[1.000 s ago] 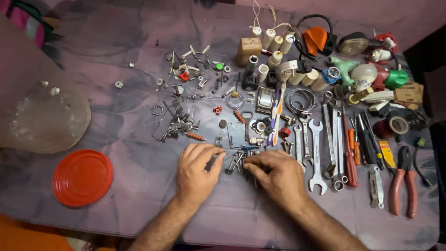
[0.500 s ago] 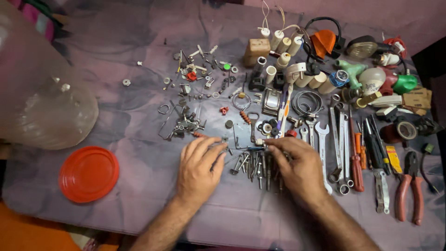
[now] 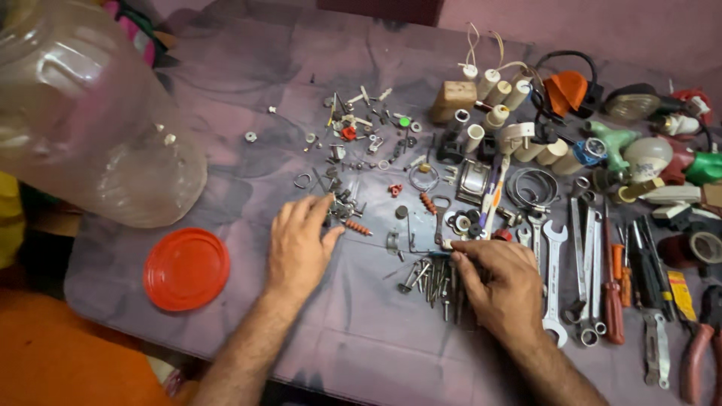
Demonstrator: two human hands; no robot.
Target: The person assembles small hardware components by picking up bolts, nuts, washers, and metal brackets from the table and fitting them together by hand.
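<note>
The wide purple cloth-covered table [image 3: 248, 83] is the biggest thing under me, and on its left end lies the big clear plastic jar [image 3: 90, 113], tipped on its side, with its round orange plastic lid [image 3: 186, 268] flat on the cloth just below it. Across on the right runs the row of steel open-ended spanners [image 3: 554, 278] and screwdrivers, their long axes pointing away from me. My left hand [image 3: 297, 248] lies palm down, fingers [image 3: 312, 210] loosely curled together, their tips touching the tangle of small steel screws and clips [image 3: 342, 207] that sits just ahead of them and slightly to the right. My right hand [image 3: 504, 289] is also palm down, thumb and forefinger pressed together in a pinch at its upper left corner; something small seems to be caught there, but I cannot tell what it is. The loose bundle of long steel nails and screws [image 3: 432, 282] lies just to the left of that hand, between my two hands, its pieces mostly lengthwise toward and away from me. My right hand is clearly nearer to it, almost touching; the left is apart.
</note>
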